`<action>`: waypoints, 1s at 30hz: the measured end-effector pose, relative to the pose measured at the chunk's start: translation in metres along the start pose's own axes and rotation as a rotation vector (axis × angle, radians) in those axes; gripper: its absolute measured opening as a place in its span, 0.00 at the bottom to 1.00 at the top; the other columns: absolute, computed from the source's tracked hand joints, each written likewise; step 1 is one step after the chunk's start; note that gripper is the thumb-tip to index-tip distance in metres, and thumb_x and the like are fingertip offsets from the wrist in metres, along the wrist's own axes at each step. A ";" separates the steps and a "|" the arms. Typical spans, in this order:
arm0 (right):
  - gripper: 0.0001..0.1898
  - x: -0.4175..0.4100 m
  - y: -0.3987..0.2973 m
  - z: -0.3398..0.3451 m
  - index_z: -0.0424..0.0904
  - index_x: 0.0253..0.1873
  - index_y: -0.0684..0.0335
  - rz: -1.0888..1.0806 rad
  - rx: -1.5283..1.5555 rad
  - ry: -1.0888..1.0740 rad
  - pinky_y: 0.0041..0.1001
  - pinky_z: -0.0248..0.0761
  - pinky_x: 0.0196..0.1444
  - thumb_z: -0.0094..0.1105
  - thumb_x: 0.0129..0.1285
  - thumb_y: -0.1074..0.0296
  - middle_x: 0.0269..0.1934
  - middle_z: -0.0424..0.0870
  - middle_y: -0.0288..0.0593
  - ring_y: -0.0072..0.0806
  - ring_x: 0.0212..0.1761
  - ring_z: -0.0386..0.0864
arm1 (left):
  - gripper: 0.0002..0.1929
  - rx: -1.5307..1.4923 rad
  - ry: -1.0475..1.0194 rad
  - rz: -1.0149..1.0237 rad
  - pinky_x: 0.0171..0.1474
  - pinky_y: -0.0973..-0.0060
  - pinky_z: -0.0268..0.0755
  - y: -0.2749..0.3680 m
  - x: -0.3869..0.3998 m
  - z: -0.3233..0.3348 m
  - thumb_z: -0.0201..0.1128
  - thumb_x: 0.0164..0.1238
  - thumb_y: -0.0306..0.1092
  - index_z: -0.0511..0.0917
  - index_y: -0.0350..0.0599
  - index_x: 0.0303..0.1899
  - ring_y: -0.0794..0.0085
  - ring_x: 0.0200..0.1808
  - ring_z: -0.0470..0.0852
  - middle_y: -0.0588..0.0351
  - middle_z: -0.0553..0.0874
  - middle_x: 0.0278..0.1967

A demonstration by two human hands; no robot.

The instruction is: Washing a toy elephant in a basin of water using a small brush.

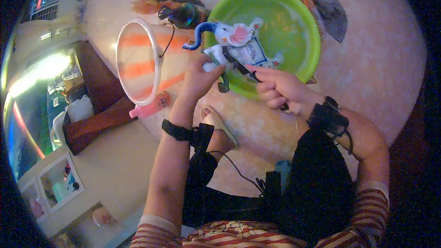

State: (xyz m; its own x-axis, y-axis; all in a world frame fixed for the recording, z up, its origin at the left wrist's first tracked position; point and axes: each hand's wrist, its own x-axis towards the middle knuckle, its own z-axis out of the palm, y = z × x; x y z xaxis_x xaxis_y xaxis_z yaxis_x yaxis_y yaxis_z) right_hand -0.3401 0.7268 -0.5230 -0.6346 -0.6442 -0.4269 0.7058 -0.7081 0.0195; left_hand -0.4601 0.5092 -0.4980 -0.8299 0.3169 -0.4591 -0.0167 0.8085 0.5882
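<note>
A white ceramic-looking elephant figurine (237,36) with a blue trunk and pink ear lies tilted over a green plastic basin (315,46). My left hand (203,75) grips its near part, by a white and dark green section at the basin's left rim. My right hand (275,88) is closed around the handle of a dark, narrow brush-like tool (237,62), whose far end lies against the figurine just below the ear. The tool's exact kind is hard to tell. Some liquid with light reflections shows in the basin.
An orange-striped white bucket (137,62) lies left of the basin, with a pink bottle (151,106) near it. A dark glossy object (186,15) sits behind. At the basin's right are a scrubbing brush (314,15) and grey cloth (332,13). A slippered foot (217,120) is below.
</note>
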 end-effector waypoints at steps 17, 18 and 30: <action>0.20 0.028 -0.042 -0.009 0.68 0.63 0.60 -0.623 -2.394 0.317 0.45 0.75 0.28 0.45 0.67 0.67 0.27 0.81 0.53 0.47 0.29 0.83 | 0.17 0.003 -0.038 0.059 0.40 0.75 0.77 0.004 0.002 0.002 0.71 0.57 0.37 0.81 0.37 0.45 0.76 0.36 0.83 0.57 0.85 0.34; 0.20 0.028 -0.040 -0.006 0.68 0.62 0.61 -0.590 -2.437 0.329 0.45 0.75 0.28 0.45 0.67 0.68 0.27 0.81 0.52 0.47 0.29 0.83 | 0.17 0.011 -0.035 0.065 0.40 0.75 0.77 -0.001 0.003 0.001 0.71 0.57 0.37 0.81 0.38 0.45 0.76 0.36 0.83 0.56 0.86 0.35; 0.23 0.027 -0.085 0.011 0.78 0.47 0.65 -0.499 -2.119 0.310 0.45 0.74 0.39 0.34 0.74 0.53 0.36 0.83 0.60 0.52 0.37 0.82 | 0.22 0.354 -0.030 0.133 0.42 0.60 0.77 0.027 0.017 0.007 0.67 0.53 0.50 0.82 0.41 0.41 0.53 0.37 0.86 0.44 0.86 0.33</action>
State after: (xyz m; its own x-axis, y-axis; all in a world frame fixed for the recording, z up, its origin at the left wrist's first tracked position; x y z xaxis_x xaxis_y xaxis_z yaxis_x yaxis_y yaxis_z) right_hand -0.4209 0.7668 -0.5258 -0.9179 -0.3559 -0.1754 -0.1108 0.6543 -0.7480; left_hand -0.4706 0.5394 -0.4947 -0.7952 0.4406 -0.4167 0.2883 0.8791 0.3795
